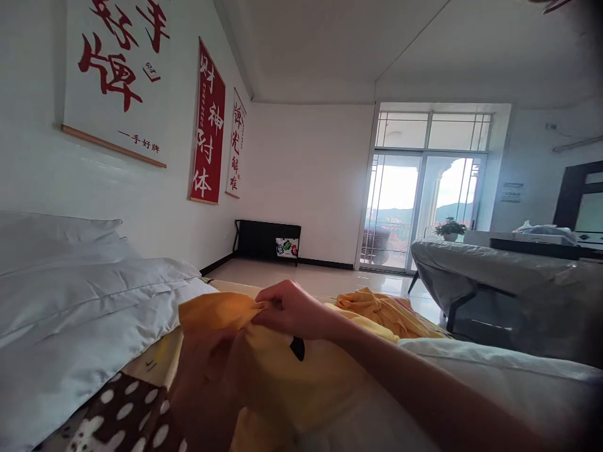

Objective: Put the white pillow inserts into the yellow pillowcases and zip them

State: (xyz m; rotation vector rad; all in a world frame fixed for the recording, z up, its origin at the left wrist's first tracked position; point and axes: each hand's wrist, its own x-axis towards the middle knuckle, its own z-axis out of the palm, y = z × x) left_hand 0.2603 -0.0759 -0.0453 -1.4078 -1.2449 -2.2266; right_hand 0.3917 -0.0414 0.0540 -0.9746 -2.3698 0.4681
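My right hand (294, 309) reaches in from the lower right, its fingers pinched on the edge of a yellow cloth cover (301, 383). An orange band (214, 311) of this cover folds over to the left of the pinch. A black patch shows on the cloth just below my right wrist. My left hand (207, 361) comes up from the bottom, in shadow against the cover. The orange flap hides its fingers, so their grip cannot be made out. White padded bedding (499, 364) lies beneath and beyond my right forearm.
Silvery-grey pillows (89, 314) are piled at left, beside a brown polka-dot cloth (125, 408). A crumpled orange cloth (381, 311) lies farther back. A plastic-covered table (471, 263) stands at right, near glass doors (400, 207). A low black stand (259, 238) is by the far wall.
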